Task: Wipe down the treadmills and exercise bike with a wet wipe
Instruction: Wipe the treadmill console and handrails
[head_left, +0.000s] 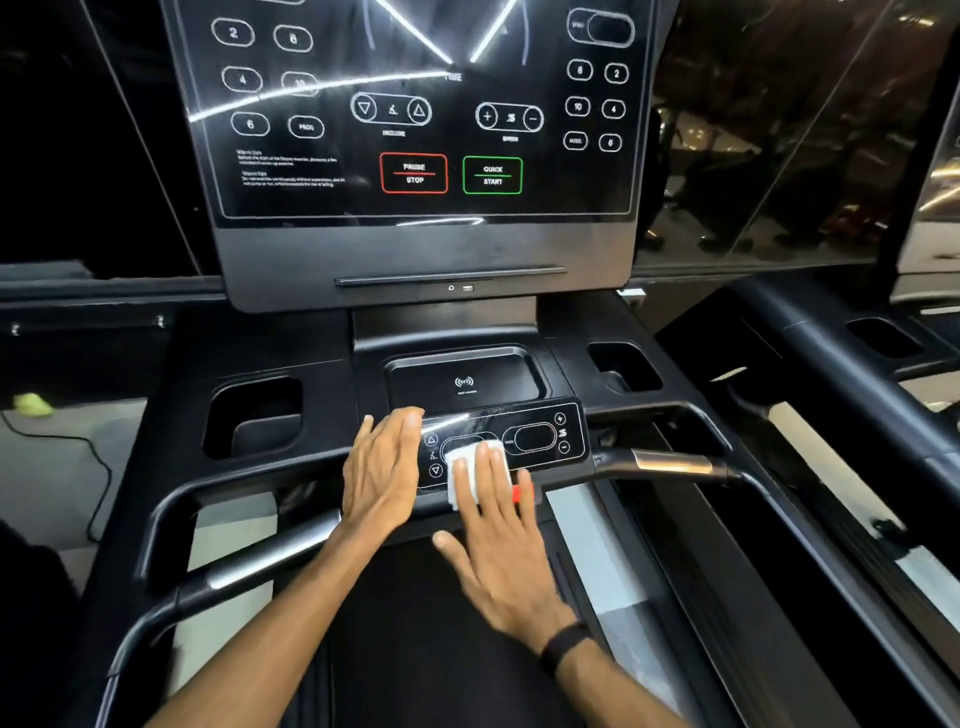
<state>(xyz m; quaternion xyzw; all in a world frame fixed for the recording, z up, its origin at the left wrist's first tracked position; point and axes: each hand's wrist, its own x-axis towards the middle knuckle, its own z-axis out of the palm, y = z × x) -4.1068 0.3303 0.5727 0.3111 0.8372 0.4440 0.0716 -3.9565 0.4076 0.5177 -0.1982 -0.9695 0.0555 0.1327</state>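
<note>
I stand on a black treadmill (270, 364) and face its console. My right hand (501, 540) presses a white wet wipe (464, 473) with flat fingers onto the small lower control panel (540, 434). My left hand (384, 467) lies flat on the console just left of that panel, fingers straight. Part of the wipe is hidden under my right fingers. A red safety key (517, 492) shows beside my right fingers at the panel's front edge.
The big glossy display (415, 114) rises behind, with a phone tray (465, 371) and two cup holders (254, 415) below it. Handlebars (670, 462) stick out on both sides. A second treadmill (852, 338) stands to the right. A cable (78, 447) lies on the floor at left.
</note>
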